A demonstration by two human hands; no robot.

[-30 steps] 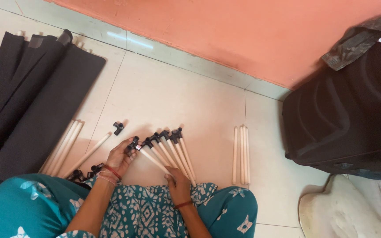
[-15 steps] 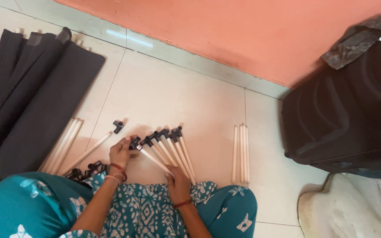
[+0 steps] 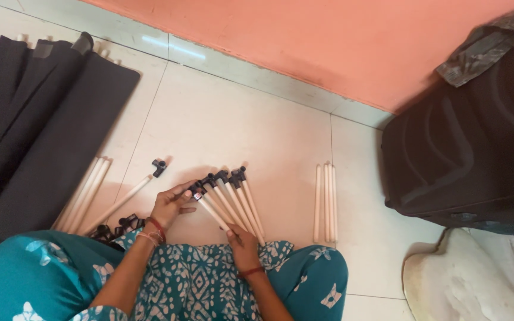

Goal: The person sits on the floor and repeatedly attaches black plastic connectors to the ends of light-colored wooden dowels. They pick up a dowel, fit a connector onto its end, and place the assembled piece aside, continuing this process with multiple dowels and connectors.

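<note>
My left hand (image 3: pixel 171 205) pinches the black connector (image 3: pixel 196 191) on a pale rod (image 3: pixel 212 211) lying mid-floor while my right hand (image 3: pixel 242 245) grips its near end, and a crooked push could jam it or scatter the neighbouring rods (image 3: pixel 239 199).

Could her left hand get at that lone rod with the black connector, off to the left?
Probably yes. The left hand rests at the top of the fanned rods, and the lone rod lies just beside it on bare floor, with nothing between them.
</note>
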